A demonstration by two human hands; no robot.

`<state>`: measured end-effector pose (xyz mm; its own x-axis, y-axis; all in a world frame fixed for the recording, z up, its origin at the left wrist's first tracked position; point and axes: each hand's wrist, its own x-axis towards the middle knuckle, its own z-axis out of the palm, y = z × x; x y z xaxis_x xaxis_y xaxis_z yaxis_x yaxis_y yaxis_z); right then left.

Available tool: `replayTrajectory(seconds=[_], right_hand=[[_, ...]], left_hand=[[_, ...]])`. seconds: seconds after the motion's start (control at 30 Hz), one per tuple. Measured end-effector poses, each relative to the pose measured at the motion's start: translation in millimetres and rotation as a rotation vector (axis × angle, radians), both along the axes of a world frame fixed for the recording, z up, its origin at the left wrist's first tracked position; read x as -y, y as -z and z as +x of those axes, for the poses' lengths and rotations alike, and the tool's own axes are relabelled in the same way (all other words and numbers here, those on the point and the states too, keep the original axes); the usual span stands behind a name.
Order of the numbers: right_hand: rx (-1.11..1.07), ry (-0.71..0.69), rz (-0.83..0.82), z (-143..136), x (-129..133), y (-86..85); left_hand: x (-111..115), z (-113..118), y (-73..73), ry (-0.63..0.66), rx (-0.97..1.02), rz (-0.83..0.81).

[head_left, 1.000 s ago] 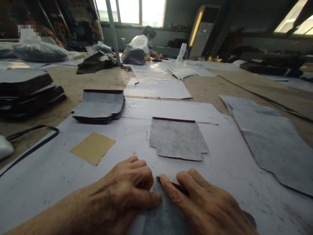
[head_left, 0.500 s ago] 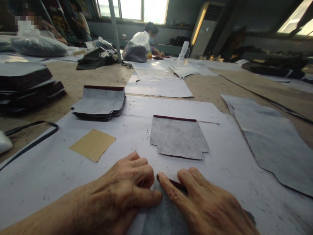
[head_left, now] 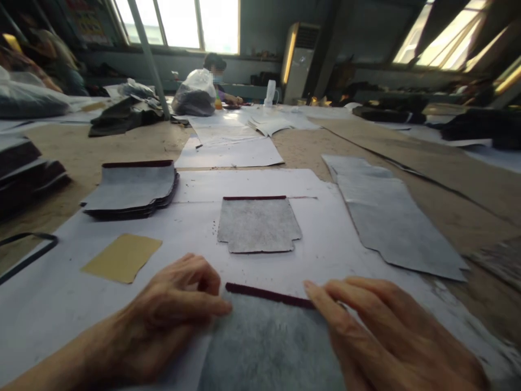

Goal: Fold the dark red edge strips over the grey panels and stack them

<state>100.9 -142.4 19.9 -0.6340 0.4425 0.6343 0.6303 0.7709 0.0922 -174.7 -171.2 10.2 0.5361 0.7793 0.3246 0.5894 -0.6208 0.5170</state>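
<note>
A grey-backed fabric piece [head_left: 272,345] lies at the front of the white sheet, its far edge folded into a dark red strip [head_left: 266,295]. At its far left corner is my left hand [head_left: 179,312], fingers curled and thumb on the piece's edge. My right hand [head_left: 382,326] rests at the strip's right end, fingers stretched out and the index fingertip on the fold. Just beyond lies a similar grey piece [head_left: 258,225] with a dark red far edge. The near part of the front piece runs out of view.
A stack of grey pieces [head_left: 136,187] and a tan paper square [head_left: 124,258] lie to the left. Larger grey sheets [head_left: 399,214] lie at the right. A black strap [head_left: 30,258] is at the left edge. A person [head_left: 217,81] sits across the table behind a plastic bag [head_left: 195,92].
My right hand has slid rightward along the fold, uncovering the dark red strip. My left hand stays near the left corner. The view has turned to the right.
</note>
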Motion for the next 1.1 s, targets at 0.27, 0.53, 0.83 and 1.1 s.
replayTrajectory(seconds=[0.27,0.53,0.83,1.1], right_hand=[[-0.038,0.117,-0.088,52.8,21.3,8.1],[-0.017,0.033,-0.016,52.8,22.2,33.7],[0.004,0.116,-0.116,50.3,20.9,41.9],[0.009,0.096,-0.121,50.4,20.5,40.0]], left_hand=[[-19.3,26.0,11.5,-0.083,-0.093,0.130],[-40.9,116.5,10.0,-0.008,0.084,-0.030],[-39.6,115.1,15.5,0.092,0.115,-0.012],[-39.8,118.8,9.0,0.092,0.059,-0.111]])
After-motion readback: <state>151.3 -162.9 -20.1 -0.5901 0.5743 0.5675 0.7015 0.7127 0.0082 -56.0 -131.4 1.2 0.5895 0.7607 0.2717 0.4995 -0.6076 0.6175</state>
